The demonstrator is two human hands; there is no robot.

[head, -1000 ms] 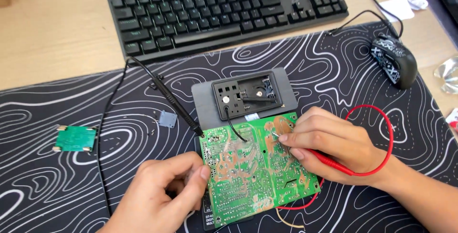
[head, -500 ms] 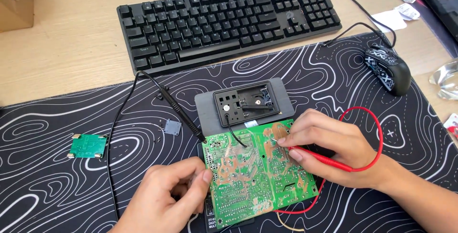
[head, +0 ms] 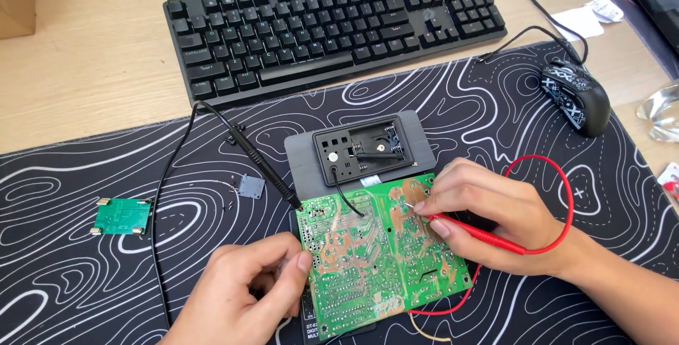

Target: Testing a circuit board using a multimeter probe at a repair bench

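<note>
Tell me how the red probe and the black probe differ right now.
The red probe is pinched in the right hand, tip on the large green circuit board; the black probe lies loose on the patterned mat, no hand holding it. Its tip meets the board's upper left corner, the red one's the upper right. Both trail matching-coloured leads.

Both the left hand and the right hand are bare, with no gloves, rings or watch. The right forearm shows no sleeve; fingernails are short.
</note>
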